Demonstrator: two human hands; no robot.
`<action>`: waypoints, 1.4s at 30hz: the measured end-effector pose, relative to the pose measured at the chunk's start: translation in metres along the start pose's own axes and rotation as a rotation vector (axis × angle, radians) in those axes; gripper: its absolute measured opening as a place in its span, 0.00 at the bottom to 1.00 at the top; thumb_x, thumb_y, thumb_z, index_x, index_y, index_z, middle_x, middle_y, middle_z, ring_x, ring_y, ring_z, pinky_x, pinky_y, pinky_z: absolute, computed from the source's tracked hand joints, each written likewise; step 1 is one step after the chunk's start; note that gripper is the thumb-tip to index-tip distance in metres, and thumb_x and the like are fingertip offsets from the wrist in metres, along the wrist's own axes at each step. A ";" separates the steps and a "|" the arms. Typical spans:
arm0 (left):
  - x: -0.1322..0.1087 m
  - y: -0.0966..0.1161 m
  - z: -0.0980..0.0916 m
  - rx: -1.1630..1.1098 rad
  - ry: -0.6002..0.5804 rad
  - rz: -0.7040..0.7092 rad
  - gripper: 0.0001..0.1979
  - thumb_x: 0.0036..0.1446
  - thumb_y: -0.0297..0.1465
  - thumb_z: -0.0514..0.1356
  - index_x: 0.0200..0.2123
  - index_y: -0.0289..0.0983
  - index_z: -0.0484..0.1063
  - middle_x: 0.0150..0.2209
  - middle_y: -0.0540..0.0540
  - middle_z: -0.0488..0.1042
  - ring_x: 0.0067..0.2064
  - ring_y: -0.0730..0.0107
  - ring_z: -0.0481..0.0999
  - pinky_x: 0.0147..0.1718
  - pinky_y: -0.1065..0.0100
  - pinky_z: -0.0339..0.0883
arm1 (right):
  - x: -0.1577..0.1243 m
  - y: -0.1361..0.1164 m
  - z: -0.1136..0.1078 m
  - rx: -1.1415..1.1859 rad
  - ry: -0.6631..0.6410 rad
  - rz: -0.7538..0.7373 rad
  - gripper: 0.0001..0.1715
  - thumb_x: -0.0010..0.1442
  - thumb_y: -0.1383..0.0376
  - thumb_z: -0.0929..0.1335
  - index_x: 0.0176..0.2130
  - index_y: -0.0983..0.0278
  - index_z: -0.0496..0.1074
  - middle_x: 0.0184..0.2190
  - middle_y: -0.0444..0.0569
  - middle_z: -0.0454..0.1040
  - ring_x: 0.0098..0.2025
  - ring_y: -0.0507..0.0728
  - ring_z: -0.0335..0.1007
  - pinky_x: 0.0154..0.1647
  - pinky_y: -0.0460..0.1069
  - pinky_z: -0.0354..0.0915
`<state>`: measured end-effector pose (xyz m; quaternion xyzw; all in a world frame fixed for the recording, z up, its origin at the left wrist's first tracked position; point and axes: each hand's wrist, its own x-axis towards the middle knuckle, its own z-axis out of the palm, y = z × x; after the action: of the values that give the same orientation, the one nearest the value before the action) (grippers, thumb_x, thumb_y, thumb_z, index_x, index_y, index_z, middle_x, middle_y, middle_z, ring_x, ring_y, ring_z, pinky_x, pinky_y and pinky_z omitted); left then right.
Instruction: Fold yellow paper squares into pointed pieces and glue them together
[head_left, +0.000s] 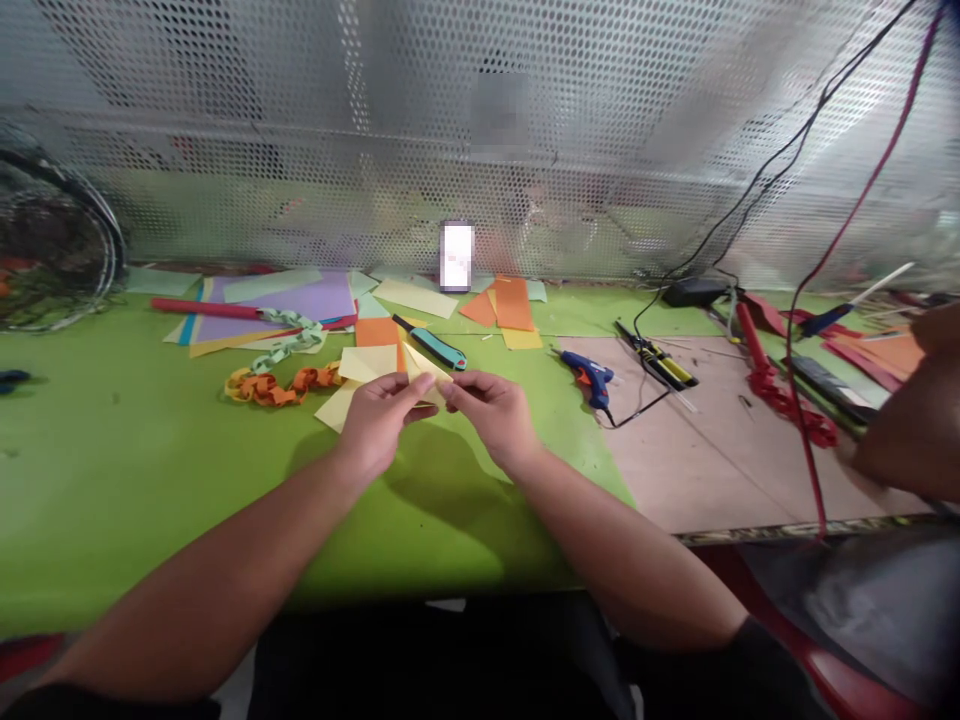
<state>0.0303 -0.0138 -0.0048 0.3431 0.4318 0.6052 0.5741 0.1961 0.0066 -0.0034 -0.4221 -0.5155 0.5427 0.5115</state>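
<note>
My left hand (379, 422) and my right hand (487, 412) meet above the green table top (127, 470), pinching a folded pale yellow paper (424, 372) between them. More pale yellow sheets (366, 363) lie just beyond my left hand, partly hidden by it. A teal-handled box cutter (435, 343) rests a little past my fingertips. To the left of my left hand lies an orange and yellow paper chain (281, 386), joined to a pale green paper chain (289, 335).
Coloured paper sheets (277, 308) and orange strips (514, 303) spread along the back, below a perforated metal screen (525, 120). A blue glue gun (589, 378) and screwdrivers (656, 355) lie on a brown board (712, 450). A co-worker's forearm (911, 420) enters at right, near a red paper chain (787, 410).
</note>
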 end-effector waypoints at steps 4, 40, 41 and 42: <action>-0.001 0.002 0.003 -0.059 0.002 -0.014 0.15 0.49 0.38 0.79 0.34 0.35 0.84 0.34 0.47 0.80 0.35 0.70 0.81 0.41 0.64 0.84 | -0.005 0.004 0.009 0.044 0.077 -0.082 0.16 0.54 0.52 0.81 0.37 0.59 0.85 0.32 0.47 0.82 0.32 0.55 0.75 0.37 0.52 0.74; 0.015 0.013 -0.008 -0.060 0.111 0.068 0.22 0.47 0.43 0.79 0.41 0.36 0.84 0.35 0.44 0.84 0.33 0.66 0.83 0.34 0.66 0.78 | -0.009 0.003 0.010 -0.239 -0.005 -0.187 0.13 0.60 0.52 0.77 0.39 0.58 0.84 0.34 0.49 0.83 0.32 0.56 0.77 0.35 0.53 0.74; 0.016 0.012 -0.009 -0.049 0.103 0.057 0.23 0.47 0.43 0.79 0.42 0.36 0.84 0.35 0.44 0.84 0.33 0.67 0.82 0.33 0.66 0.78 | -0.008 0.004 0.011 -0.226 -0.007 -0.157 0.15 0.59 0.51 0.77 0.38 0.59 0.83 0.32 0.49 0.83 0.30 0.56 0.75 0.33 0.53 0.73; 0.017 0.011 -0.009 -0.040 0.094 0.046 0.23 0.47 0.44 0.79 0.42 0.36 0.84 0.35 0.44 0.84 0.33 0.68 0.82 0.33 0.67 0.78 | -0.007 0.004 0.012 -0.209 -0.011 -0.127 0.16 0.59 0.50 0.77 0.38 0.59 0.83 0.31 0.49 0.82 0.29 0.55 0.74 0.31 0.52 0.71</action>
<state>0.0155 0.0022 0.0004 0.3123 0.4381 0.6421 0.5460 0.1842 -0.0014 -0.0067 -0.4368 -0.5976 0.4548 0.4952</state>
